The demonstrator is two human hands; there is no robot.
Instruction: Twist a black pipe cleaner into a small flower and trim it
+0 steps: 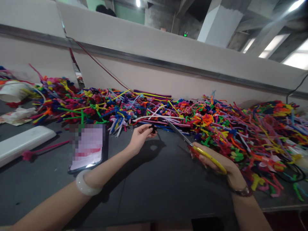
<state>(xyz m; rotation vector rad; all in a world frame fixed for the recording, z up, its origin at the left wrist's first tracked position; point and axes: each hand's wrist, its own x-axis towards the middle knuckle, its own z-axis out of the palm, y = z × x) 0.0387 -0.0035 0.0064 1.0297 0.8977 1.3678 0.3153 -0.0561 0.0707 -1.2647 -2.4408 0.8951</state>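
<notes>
- Pointing forward-left, one pair of scissors (199,150) slants toward the coloured pile (209,120), handles gripped in the right hand (218,152).
- Left hand (139,138) pinching one small black piece (152,129).
- One phone (90,147) farther left.

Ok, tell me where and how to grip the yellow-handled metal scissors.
Best by the yellow handle, coming from the near right side, as the right hand holds it: the long, slim metal blades point away and leftward toward the multicoloured heap of fuzzy stems, leaving the handle end toward the person.
</notes>
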